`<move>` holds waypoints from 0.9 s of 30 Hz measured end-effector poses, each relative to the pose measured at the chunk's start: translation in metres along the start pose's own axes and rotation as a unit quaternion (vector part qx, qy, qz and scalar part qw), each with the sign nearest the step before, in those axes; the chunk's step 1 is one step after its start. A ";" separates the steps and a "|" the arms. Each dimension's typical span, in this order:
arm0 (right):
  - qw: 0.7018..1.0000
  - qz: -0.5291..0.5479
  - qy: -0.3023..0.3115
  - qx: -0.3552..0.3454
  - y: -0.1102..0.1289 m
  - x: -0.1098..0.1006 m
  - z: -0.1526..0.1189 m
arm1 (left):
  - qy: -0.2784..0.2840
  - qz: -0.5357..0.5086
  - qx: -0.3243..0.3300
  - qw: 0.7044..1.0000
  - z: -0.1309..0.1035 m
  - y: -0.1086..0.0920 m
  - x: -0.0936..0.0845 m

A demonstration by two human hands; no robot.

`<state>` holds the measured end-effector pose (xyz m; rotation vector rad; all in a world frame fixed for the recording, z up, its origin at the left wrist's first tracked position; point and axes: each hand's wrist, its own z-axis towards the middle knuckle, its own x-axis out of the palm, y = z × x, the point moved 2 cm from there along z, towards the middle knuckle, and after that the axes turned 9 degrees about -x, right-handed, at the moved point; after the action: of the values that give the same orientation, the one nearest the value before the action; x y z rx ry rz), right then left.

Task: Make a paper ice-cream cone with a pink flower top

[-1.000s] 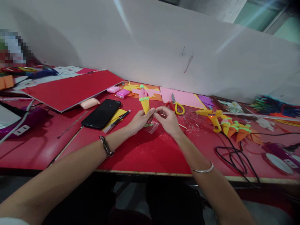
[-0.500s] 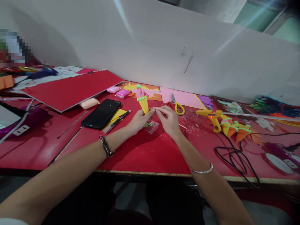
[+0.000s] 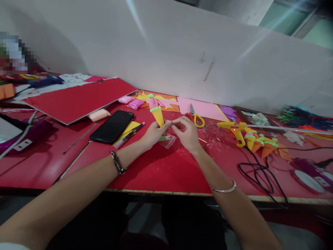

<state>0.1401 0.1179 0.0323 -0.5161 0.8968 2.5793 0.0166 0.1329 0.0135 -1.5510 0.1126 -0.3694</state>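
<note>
A yellow paper ice cream cone (image 3: pixel 157 116) with a pink top, a row of green dots round its rim and a green ball at the tip stands in my left hand (image 3: pixel 155 133), gripped near its pointed end. My right hand (image 3: pixel 185 131) is closed in a pinch against the left thumb; whatever lies between its fingertips is too small to make out. Beneath the hands a small clear plastic bag (image 3: pixel 169 141) with something green in it rests on the red table (image 3: pixel 156 173).
Left lie a black phone (image 3: pixel 113 126), a pen (image 3: pixel 130 134) and a red board (image 3: pixel 80 97). Scissors (image 3: pixel 198 119) lie beyond my right hand. To the right are a yellow glue gun (image 3: pixel 236 132), its looped black cord (image 3: pixel 256 177) and several paper cones (image 3: pixel 267 147).
The cone's top has tilted slightly to the left. Both hands stay almost in place, with their fingertips still together.
</note>
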 end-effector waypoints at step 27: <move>0.977 0.116 -0.125 0.127 -0.010 -0.002 0.001 | 0.071 -0.105 -0.078 0.989 0.002 0.004 0.003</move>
<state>0.1464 0.1256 0.0290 -0.0147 1.2307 2.5975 0.0201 0.1335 0.0101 -1.6962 0.0913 -0.6512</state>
